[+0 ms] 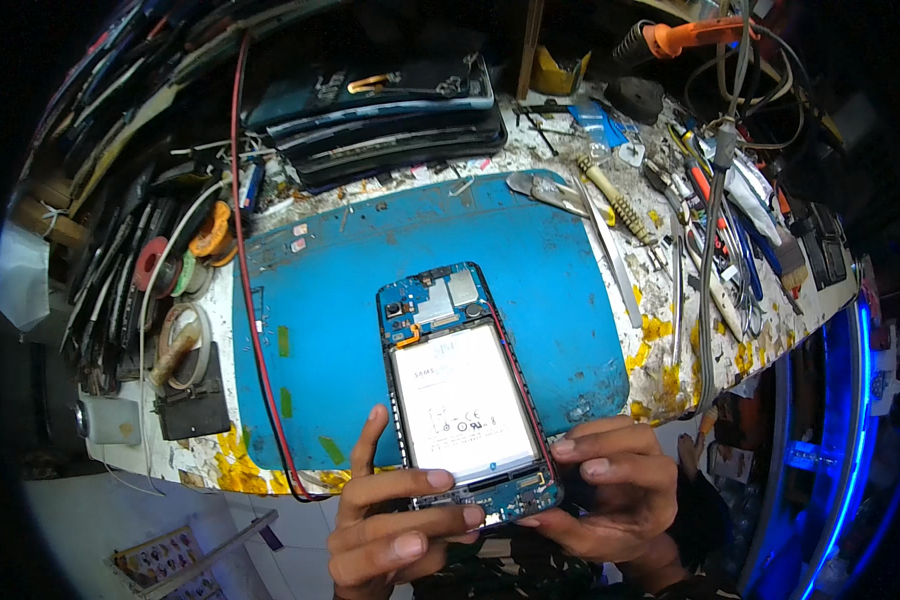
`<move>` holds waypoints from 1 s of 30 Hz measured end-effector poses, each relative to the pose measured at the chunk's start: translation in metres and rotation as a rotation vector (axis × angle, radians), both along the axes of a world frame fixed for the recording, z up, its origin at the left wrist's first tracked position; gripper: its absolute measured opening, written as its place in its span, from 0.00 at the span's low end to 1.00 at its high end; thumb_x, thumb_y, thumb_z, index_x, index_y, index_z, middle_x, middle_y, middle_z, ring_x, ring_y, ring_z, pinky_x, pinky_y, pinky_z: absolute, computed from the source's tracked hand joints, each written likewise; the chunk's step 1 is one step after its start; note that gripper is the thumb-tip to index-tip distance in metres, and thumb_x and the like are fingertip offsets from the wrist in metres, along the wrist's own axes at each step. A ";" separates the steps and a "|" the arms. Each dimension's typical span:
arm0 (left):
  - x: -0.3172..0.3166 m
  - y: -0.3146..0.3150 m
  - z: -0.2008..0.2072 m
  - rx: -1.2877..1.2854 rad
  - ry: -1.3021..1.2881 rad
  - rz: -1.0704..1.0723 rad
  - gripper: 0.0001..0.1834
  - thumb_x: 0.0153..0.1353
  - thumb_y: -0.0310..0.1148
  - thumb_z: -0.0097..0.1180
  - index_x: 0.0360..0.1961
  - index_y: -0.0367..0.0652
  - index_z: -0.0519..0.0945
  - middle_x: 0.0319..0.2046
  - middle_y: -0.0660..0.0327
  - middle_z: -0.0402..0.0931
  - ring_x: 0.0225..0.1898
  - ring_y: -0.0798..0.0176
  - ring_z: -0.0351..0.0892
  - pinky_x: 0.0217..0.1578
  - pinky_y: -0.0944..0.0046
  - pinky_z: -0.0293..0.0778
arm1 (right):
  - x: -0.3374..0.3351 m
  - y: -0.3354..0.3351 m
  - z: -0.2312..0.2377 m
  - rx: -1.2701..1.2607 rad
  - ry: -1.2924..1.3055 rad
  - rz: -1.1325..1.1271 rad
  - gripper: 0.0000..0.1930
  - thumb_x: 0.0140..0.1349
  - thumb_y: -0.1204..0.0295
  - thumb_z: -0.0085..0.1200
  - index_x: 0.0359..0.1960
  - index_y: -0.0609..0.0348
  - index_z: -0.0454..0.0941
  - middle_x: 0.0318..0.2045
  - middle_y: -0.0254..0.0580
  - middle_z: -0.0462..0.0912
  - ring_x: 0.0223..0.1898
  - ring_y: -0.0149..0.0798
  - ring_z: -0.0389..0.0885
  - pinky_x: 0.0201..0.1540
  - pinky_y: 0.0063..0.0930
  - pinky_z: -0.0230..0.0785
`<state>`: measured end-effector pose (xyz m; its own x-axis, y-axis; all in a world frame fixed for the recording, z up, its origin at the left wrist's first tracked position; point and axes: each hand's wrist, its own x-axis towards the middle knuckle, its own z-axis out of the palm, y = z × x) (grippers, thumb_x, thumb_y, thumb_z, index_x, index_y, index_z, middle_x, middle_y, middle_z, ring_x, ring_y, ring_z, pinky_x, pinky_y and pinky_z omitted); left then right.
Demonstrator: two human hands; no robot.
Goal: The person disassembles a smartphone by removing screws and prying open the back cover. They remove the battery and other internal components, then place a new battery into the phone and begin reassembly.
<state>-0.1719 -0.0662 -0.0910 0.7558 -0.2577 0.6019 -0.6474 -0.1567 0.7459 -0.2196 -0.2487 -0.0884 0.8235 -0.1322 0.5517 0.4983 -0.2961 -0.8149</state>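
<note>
An opened smartphone (443, 322), its back cover off, is tilted over the blue work mat (320, 260). A white battery (460, 400) fills its middle. Above the battery are a blue circuit board, a camera module and an orange flex cable (407, 337); a smaller board (515, 497) lies at the near end. My left hand (400, 520) is closed on the phone's near left corner, fingertips on the lower board and index finger raised beside the frame. With fingers and thumb, my right hand (615, 490) grips the near right corner. The phone's underside is hidden.
Stacked phone panels (380, 120) stand behind the mat. Tape rolls (210, 235) and a dark block (192, 405) sit left, where a red-black cable (245, 250) crosses the mat. Tweezers, a metal strip (608, 255), brushes and a grey cable (712, 270) crowd the right.
</note>
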 end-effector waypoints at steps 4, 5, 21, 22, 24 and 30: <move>-0.010 0.004 -0.011 0.073 0.005 0.019 0.23 0.57 0.33 0.61 0.48 0.56 0.61 0.24 0.74 0.80 0.41 0.64 0.79 0.64 0.32 0.57 | -0.010 0.001 -0.006 -0.042 0.061 -0.018 0.30 0.44 0.75 0.74 0.47 0.59 0.69 0.43 0.52 0.79 0.45 0.43 0.83 0.42 0.29 0.80; -0.013 0.006 -0.012 0.094 0.016 0.024 0.23 0.58 0.33 0.61 0.48 0.56 0.61 0.24 0.74 0.81 0.41 0.64 0.79 0.64 0.33 0.57 | -0.012 0.002 -0.008 -0.041 0.072 -0.024 0.30 0.44 0.75 0.74 0.47 0.59 0.69 0.43 0.53 0.79 0.44 0.43 0.83 0.42 0.29 0.80; -0.023 0.012 -0.017 0.237 0.021 0.024 0.12 0.64 0.33 0.55 0.42 0.55 0.63 0.25 0.74 0.82 0.41 0.62 0.80 0.64 0.42 0.62 | -0.018 0.002 -0.018 -0.061 0.129 -0.039 0.27 0.44 0.77 0.74 0.45 0.58 0.71 0.44 0.52 0.79 0.43 0.44 0.84 0.41 0.32 0.82; -0.023 0.013 -0.016 0.254 0.025 0.015 0.13 0.64 0.32 0.55 0.42 0.55 0.63 0.25 0.74 0.82 0.41 0.62 0.80 0.64 0.42 0.63 | -0.018 0.002 -0.018 -0.058 0.127 -0.037 0.27 0.44 0.77 0.74 0.45 0.58 0.71 0.44 0.52 0.79 0.42 0.44 0.84 0.41 0.32 0.82; -0.022 0.015 -0.014 0.289 0.031 -0.002 0.14 0.63 0.32 0.57 0.42 0.55 0.63 0.24 0.75 0.82 0.41 0.62 0.80 0.63 0.42 0.63 | -0.018 0.002 -0.018 -0.056 0.125 -0.042 0.27 0.44 0.77 0.73 0.45 0.58 0.71 0.44 0.53 0.79 0.42 0.44 0.84 0.41 0.31 0.82; -0.021 0.013 -0.018 0.210 0.003 0.008 0.17 0.61 0.32 0.59 0.43 0.56 0.62 0.26 0.77 0.80 0.42 0.63 0.77 0.64 0.41 0.62 | -0.015 0.005 -0.016 -0.046 0.087 -0.071 0.26 0.43 0.76 0.75 0.43 0.59 0.72 0.42 0.54 0.80 0.41 0.43 0.85 0.39 0.29 0.82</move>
